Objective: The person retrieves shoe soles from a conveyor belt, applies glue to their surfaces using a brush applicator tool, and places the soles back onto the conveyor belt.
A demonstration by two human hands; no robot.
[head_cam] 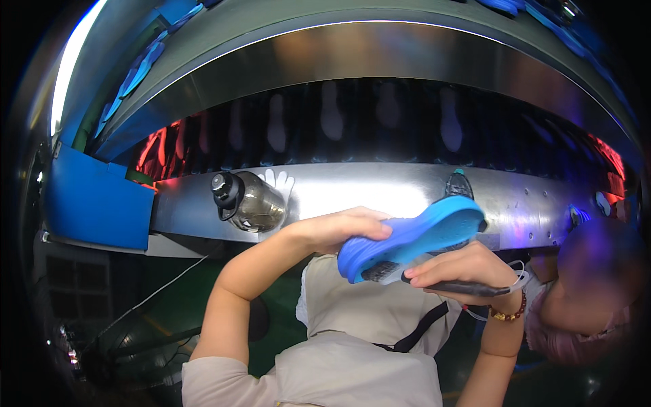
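A blue shoe sole (pixel 417 234), violet-blue outside and lighter blue inside, is tilted in front of my chest. My left hand (pixel 356 226) grips its violet side, thumb on top. In my right hand (pixel 463 269) is a dark-handled brush (pixel 384 272), its bristles against the heel end of the sole's inner face. A thin pale loop hangs from the handle's rear end. Just behind the sole, a dark shoe-shaped piece (pixel 459 184) with a teal tip lies on the metal ledge (pixel 351 188), partly covered by the sole.
A dark translucent water bottle (pixel 252 202) rests on the ledge at left, with a white glove (pixel 279 183) behind it. Beyond runs a dark conveyor (pixel 300 122) with several shoe-shaped patches. Blue metal box (pixel 101 198) at left; another person (pixel 585 305) is close on the right.
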